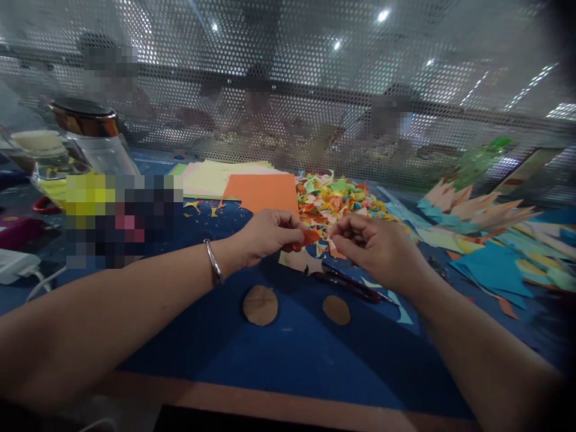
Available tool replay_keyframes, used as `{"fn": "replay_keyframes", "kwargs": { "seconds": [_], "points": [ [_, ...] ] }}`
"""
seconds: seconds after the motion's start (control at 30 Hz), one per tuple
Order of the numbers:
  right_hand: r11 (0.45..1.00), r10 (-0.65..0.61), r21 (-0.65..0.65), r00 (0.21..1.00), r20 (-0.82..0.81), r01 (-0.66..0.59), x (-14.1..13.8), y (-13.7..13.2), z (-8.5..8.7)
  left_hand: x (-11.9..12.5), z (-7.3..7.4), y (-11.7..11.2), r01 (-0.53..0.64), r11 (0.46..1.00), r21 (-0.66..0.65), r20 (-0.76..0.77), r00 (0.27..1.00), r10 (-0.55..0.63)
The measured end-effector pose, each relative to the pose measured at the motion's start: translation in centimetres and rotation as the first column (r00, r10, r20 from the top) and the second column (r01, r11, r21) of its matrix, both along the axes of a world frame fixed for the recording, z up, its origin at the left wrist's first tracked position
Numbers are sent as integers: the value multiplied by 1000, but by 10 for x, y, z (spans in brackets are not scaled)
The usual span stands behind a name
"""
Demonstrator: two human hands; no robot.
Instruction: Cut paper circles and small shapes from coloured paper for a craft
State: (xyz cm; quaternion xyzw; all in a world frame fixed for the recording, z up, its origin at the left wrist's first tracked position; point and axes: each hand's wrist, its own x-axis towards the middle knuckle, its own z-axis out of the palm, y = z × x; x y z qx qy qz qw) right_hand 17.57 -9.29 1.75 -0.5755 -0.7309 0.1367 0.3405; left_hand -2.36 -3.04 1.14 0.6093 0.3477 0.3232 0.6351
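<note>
My left hand (270, 235), with a silver bangle at its wrist, pinches a small orange paper piece (311, 237) between thumb and fingers. Just to the right, my right hand (371, 240) has its thumb and fingertips pressed together close to that piece; what they hold, if anything, is too small to make out. Below the hands, two brown discs (260, 305) lie apart on the blue table cover (288, 354). Under the right hand lie scissors (353, 284) with dark red handles, partly hidden, beside a pale paper offcut (300, 261).
An orange sheet (263, 191) and stacked pale sheets (211, 174) lie behind my hands, beside a heap of colourful scraps (339, 195). Folded paper points (468, 207) and blue paper (492, 269) are at right. A lidded jar (96, 135) stands left. Perforated metal (288, 90) closes the back.
</note>
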Motion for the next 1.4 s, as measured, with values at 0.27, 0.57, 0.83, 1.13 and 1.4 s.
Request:
{"fn": "replay_keyframes", "kwargs": {
  "seconds": [0.27, 0.57, 0.83, 1.13, 1.4],
  "points": [
    [935, 60, 323, 963, 264, -147, -13, -10, 1, 6, 10, -11, -79, 930, -358, 96, 988, 121],
    [897, 153, 363, 947, 283, -253, -13, -7, 1, 7, 8, -16, -2, 916, -400, 215, 972, 96],
    [968, 87, 233, 996, 27, -91, -18, -10, -2, 8, 9, -17, -21, 944, -328, 254, 961, 109],
    [994, 9, 112, 990, -142, 7, -16, -7, -4, 9, 3, -19, -29, 984, -178, 305, 949, 83],
    [994, 14, 110, 985, -170, 5, -15, -4, -4, 7, -1, -20, 53, 996, -76, 326, 945, -26]
  ]
}}
